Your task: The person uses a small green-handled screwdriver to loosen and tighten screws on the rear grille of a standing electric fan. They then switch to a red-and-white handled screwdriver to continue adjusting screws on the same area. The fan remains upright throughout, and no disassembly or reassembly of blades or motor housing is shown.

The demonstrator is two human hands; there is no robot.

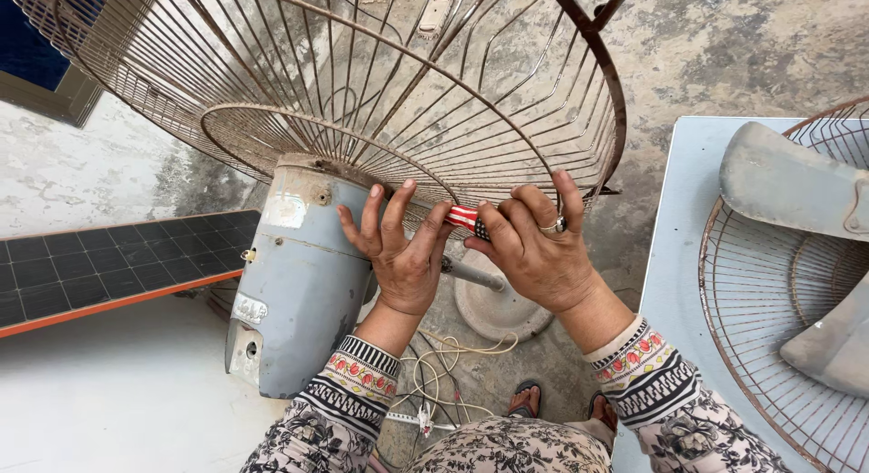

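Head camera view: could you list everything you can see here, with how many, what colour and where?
Rear fan guard: one, rusty wire, top centre.
Fan motor housing: one, grey-blue, left of centre.
Tool handle: one, red, white and black, between the hands.
Fan base: one, pale, on the floor.
Loose cord: one, whitish, on the floor.
Front guard: one, rusty, right.
Fan blades: grey, right.
Solar panel: one, dark, left.
Sandalled feet: two, bottom.
Left hand: on the housing.
Right hand: grips the handle.

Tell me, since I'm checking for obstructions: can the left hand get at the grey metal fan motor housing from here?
Probably yes: the left hand already lies beside the grey metal fan motor housing, fingers apparently touching it, nothing between.
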